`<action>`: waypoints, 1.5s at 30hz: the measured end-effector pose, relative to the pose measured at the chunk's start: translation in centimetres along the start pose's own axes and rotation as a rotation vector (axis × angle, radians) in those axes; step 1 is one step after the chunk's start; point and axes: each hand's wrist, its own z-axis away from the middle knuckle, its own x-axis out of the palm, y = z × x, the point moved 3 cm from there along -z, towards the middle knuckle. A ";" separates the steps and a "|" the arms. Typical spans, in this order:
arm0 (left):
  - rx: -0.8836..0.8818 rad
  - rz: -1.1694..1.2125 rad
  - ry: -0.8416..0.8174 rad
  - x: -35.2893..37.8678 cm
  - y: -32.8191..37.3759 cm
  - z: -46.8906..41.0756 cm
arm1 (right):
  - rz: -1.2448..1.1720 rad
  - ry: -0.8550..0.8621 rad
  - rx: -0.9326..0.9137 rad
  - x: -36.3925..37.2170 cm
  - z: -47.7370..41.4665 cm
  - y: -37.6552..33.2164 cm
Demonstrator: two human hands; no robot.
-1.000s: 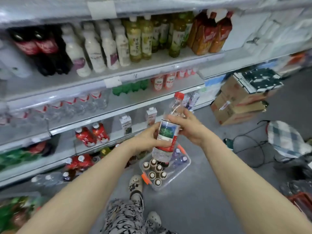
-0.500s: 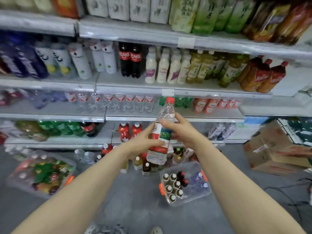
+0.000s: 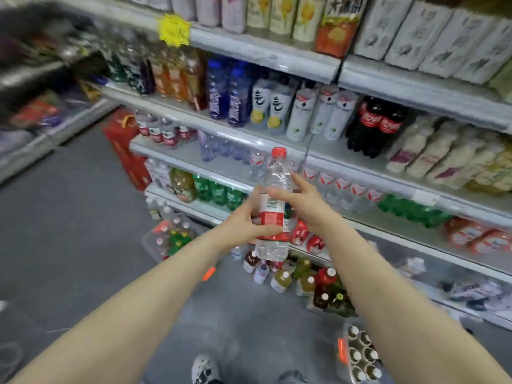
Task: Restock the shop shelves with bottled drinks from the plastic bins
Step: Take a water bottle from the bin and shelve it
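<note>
A clear water bottle (image 3: 274, 206) with a red cap and red label stands upright in front of me, held in both hands. My left hand (image 3: 246, 220) grips its lower half around the label. My right hand (image 3: 302, 200) holds its right side with the fingers wrapped across the front. Behind it, a shelf (image 3: 277, 151) carries a row of similar red-capped water bottles (image 3: 340, 187). A clear plastic bin (image 3: 360, 356) with capped bottles sits on the floor at the lower right. Another bin (image 3: 169, 236) with mixed bottles lies on the floor to the left.
Shelves of drinks fill the right side, with cola bottles (image 3: 376, 128) and blue bottles (image 3: 227, 95) above. Loose bottles (image 3: 299, 275) stand on the floor at the shelf base. A red carton stack (image 3: 124, 145) stands at the shelf end. My shoe (image 3: 205, 370) shows below.
My view has swung left along the aisle, so the shelves now run diagonally. Both hands keep hold of the water bottle, whose barcode side now faces me.
</note>
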 end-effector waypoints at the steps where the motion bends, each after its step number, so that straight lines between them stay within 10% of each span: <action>1: 0.005 0.004 0.024 -2.3 -0.2 0.7 | -0.022 -0.015 0.005 2.2 -0.8 -0.6; 27: -0.082 0.053 0.273 -40.4 -3.5 -3.6 | 0.148 -0.457 -0.038 33.7 -27.2 -12.4; 45: -0.024 -0.073 -0.026 -57.1 -12.2 -10.6 | 0.034 0.049 0.181 47.2 -34.8 -8.1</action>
